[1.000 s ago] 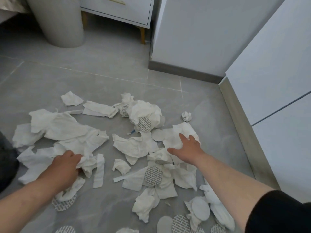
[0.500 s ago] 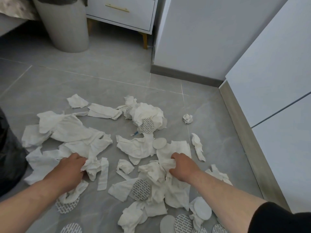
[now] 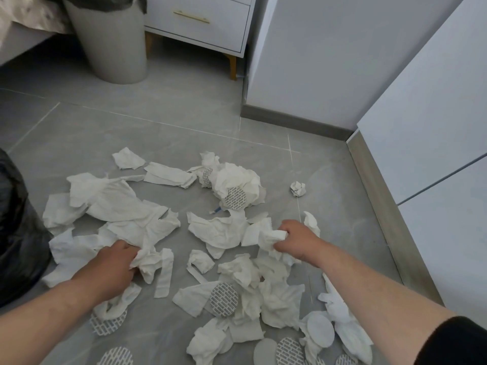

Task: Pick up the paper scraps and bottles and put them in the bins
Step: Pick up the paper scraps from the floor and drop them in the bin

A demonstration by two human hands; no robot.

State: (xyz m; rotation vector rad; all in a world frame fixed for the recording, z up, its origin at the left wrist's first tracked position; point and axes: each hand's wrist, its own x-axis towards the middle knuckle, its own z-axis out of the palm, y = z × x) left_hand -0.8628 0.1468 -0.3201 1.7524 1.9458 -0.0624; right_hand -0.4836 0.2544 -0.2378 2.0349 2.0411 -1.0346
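Observation:
White paper scraps (image 3: 116, 204) and round printed liners (image 3: 224, 299) lie scattered over the grey tiled floor. My left hand (image 3: 110, 267) is closed on a bunch of crumpled scraps at the left of the pile. My right hand (image 3: 295, 239) is closed on a wad of white paper (image 3: 271, 237) near the pile's right side. A small crumpled ball (image 3: 297, 188) lies apart to the right. A grey bin with a black liner (image 3: 110, 40) stands at the back left. A black bag (image 3: 18, 233) sits at the left edge. No bottle is in view.
A white nightstand (image 3: 205, 25) on gold legs stands behind the grey bin. White cabinets (image 3: 434, 127) with a skirting board run along the right. A bed edge (image 3: 15, 25) shows at the top left.
My right hand has pulled back from flat on the paper and closed around a wad of it. My left hand stays clenched on its scraps. The view has tilted up a little.

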